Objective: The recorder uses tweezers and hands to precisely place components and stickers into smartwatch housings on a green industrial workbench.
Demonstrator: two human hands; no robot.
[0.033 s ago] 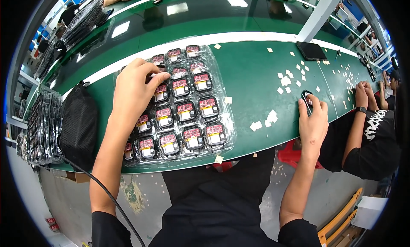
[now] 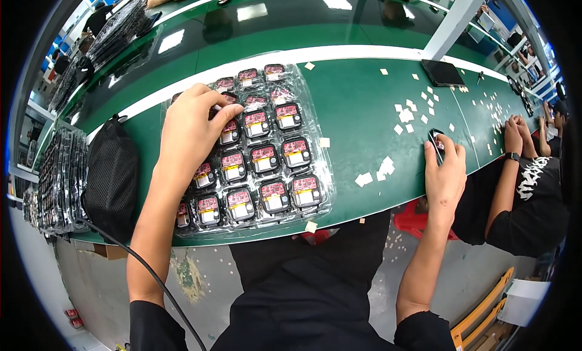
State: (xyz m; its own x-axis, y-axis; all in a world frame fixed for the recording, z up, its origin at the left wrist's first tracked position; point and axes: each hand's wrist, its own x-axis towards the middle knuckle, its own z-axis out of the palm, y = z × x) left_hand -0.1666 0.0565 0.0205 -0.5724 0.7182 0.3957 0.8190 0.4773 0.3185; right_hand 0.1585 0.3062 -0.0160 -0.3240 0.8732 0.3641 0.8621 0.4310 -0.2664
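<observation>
My left hand [image 2: 195,123] reaches over a clear plastic tray [image 2: 324,196], thumb and fingers pinched together. At its fingertips is a small black-cased device [image 2: 230,97], partly hidden by the hand and sitting at a tray pocket. Rows of similar square devices [image 2: 264,158] fill the tray pockets, each showing a red circuit board, a white block and a yellow strip. Over at the right edge of the table, my right hand [image 2: 445,175] is closed around another black device [image 2: 436,137], mostly covered by the fingers.
Pale square paper bits [image 2: 405,115] are scattered on the green table [image 2: 357,90]. A dark phone-like slab [image 2: 442,72] lies by the far edge. Left of the tray stands a black mesh bag [image 2: 112,181], beside stacked trays [image 2: 60,181]. A co-worker's hands [image 2: 516,132] are at the right.
The left fingertips have shifted very slightly; a whitish patch seen between them earlier is gone, and the dark device edge shows there now. The right hand stays put.
</observation>
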